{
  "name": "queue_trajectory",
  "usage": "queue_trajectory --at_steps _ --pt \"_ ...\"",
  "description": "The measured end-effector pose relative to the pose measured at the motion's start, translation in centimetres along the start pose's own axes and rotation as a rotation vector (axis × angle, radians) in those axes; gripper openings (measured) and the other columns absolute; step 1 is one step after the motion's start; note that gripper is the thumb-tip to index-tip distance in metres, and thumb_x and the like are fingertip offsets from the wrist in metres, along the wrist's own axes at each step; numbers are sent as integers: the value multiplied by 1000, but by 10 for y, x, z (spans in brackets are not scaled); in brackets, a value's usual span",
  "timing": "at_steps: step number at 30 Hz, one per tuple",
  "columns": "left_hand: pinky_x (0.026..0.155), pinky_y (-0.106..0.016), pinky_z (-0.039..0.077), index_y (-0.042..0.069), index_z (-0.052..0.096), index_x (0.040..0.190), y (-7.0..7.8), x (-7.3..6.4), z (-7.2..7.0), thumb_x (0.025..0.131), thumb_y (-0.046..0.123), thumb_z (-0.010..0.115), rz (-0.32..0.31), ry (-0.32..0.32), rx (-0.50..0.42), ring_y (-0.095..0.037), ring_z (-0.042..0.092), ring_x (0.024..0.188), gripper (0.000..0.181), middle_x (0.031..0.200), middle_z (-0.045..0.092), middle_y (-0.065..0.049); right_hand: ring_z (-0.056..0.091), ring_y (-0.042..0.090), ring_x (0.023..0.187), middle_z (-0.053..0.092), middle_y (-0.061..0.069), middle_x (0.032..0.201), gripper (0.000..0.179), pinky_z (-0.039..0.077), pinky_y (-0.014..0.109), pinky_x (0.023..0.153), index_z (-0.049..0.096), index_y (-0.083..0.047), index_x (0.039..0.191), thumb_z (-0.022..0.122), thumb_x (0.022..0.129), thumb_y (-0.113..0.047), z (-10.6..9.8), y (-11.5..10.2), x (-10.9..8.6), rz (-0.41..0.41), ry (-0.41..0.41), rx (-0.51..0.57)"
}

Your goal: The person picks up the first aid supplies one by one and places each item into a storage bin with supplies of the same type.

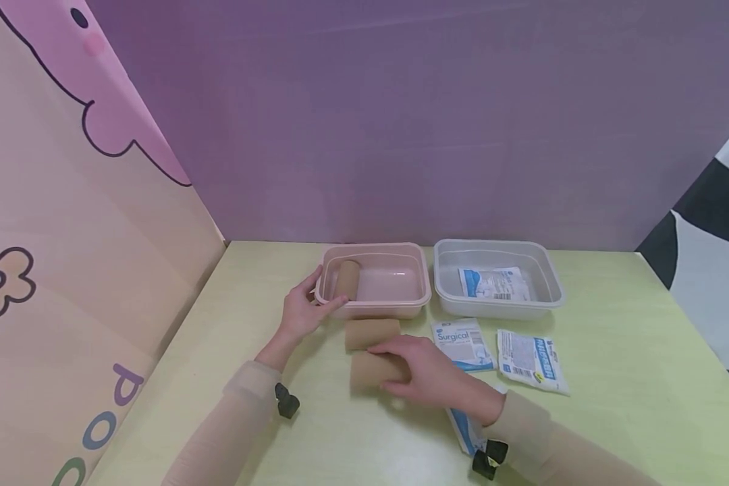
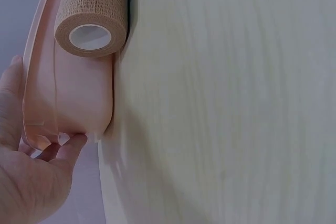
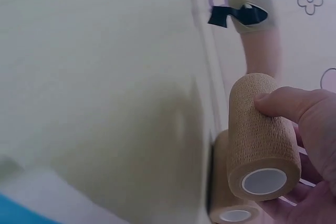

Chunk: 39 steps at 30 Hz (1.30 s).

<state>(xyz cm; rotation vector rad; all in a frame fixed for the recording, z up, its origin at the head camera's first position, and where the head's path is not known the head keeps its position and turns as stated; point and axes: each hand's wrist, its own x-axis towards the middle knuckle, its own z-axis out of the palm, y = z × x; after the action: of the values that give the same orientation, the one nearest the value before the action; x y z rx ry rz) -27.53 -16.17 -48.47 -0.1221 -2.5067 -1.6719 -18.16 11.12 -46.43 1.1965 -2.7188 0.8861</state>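
Observation:
My left hand (image 1: pixel 300 312) grips the left end of a pink plastic box (image 1: pixel 373 310), thumb and fingers around its corner. One tan bandage roll (image 1: pixel 347 278) lies inside that box at the left. In my right hand (image 1: pixel 434 374) is another tan cohesive bandage roll (image 3: pixel 260 129), pinched between thumb and fingers; its white core shows at the end. A third roll (image 1: pixel 372 333) lies on the table just in front of the box. It also shows beneath the held roll in the right wrist view.
To the right stands a white plastic box (image 1: pixel 498 310) with a blue-and-white packet (image 1: pixel 495 283) inside. Two packets, one marked Surgical (image 1: pixel 458 341) and another packet (image 1: pixel 531 361), lie before it. A further packet (image 1: pixel 466 432) is partly under the right forearm. A purple panel (image 1: pixel 425 135) rises behind.

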Motion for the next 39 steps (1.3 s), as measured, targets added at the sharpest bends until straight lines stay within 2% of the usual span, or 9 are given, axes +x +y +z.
queue_trajectory --at_steps 9,15,23,31,39 --pt "90 -32 65 8 44 162 0 0 0 85 27 92 -14 -4 -3 -37 69 128 93 166 48 -13 71 19 123 76 -1 131 52 57 41 108 72 -15 134 89 86 -23 -23 -1 10 0 -19 0" --pt "82 -22 63 8 44 162 3 1 1 85 26 92 -19 -3 -20 -37 69 129 92 166 47 -13 72 21 120 77 -1 129 51 59 44 103 73 -15 133 89 85 -23 -40 6 16 -1 35 -55" --pt "82 -25 64 9 43 163 0 1 0 85 27 92 -33 -12 -31 -39 68 129 93 166 47 -14 74 22 113 78 2 126 52 62 44 98 74 -13 131 92 84 -23 -55 11 24 -13 73 -62" --pt "72 -18 60 9 44 162 0 -2 -2 84 27 93 -36 -12 3 -38 71 124 94 165 49 -14 75 24 108 79 6 123 50 63 45 93 75 -10 128 92 83 -20 -69 22 37 -45 121 -71" --pt "69 -16 58 7 43 162 3 2 -3 84 24 93 -18 -21 -27 -39 72 122 94 164 49 -15 74 25 113 78 7 128 50 62 45 96 74 -12 134 89 87 -22 -103 29 56 35 88 -41"
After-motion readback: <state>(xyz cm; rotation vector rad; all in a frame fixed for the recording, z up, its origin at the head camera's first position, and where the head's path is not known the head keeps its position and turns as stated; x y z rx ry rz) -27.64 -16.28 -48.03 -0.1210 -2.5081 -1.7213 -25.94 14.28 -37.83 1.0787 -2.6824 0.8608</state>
